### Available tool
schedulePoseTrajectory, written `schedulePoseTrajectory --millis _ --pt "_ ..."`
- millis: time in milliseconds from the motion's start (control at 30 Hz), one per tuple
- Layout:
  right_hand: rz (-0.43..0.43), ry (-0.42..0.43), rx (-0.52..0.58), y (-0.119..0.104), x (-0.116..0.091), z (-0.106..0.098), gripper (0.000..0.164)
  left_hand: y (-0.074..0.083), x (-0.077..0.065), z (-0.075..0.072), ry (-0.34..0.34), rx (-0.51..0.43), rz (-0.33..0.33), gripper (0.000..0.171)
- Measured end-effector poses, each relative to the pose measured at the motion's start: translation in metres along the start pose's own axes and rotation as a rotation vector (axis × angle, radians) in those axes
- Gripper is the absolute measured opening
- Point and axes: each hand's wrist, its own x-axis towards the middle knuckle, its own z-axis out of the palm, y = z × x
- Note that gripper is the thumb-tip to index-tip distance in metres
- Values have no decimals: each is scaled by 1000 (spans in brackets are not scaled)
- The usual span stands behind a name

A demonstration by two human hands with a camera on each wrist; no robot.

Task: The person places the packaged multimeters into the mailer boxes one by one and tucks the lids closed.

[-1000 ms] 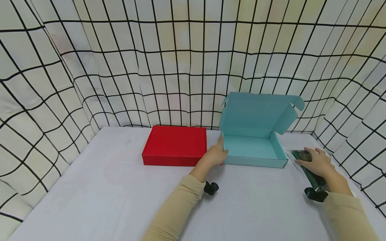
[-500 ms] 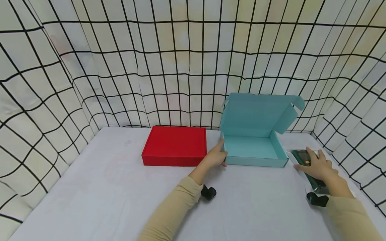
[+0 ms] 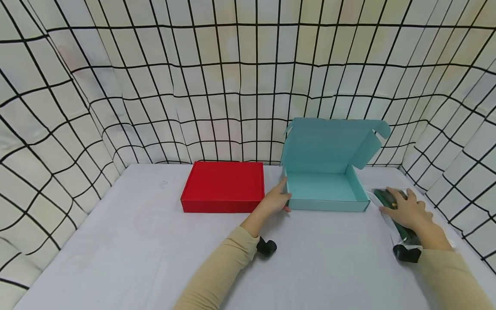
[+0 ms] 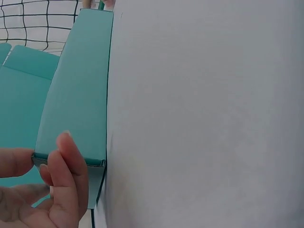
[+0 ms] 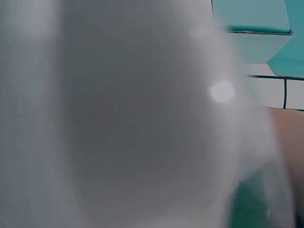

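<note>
An open-lidded teal cardboard box point(image 3: 327, 206) stands at the back right. My left hand point(image 3: 272, 200) holds its front left corner. In the left wrist view the thumb point(image 4: 16, 161) lies at the box's top edge, while bent fingers point(image 4: 69, 161) come round the corner. To the box's right, my right hand point(image 3: 411, 213) grips a long green item in clear plastic point(image 3: 401, 229) from above, thumb at its left side and fingers over its top. Blurred plastic film point(image 5: 142, 118) fills most of the right wrist view. The hand hides much of the green item.
A closed red box point(image 3: 224, 183) sits just left of the teal one. White cloth point(image 3: 128, 241) covers the table. Behind and at both sides stand white walls with a black grid point(image 3: 240, 77). Black wrist cameras point(image 3: 266, 247) are on both wrists.
My left hand has drawn back slightly along the teal box's left side. The right hand's fingers have shifted and spread over the green item. The boxes keep their places.
</note>
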Motion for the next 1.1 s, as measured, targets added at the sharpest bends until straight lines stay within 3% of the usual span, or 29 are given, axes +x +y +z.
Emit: schedulePoseTrajectory --millis 233,467,600,1100 --pt "12 -1 -1 2 1 -6 86 -1 0 1 -2 -5 -2 64" --pt "-89 62 -36 1 -2 -29 84 0 0 1 -6 -8 -15 64" --pt "-106 68 -45 -4 -4 -41 85 0 0 -1 -3 -22 -23 65" --pt "-232 125 -97 -30 -19 -57 86 1 1 -1 -8 -30 -26 65"
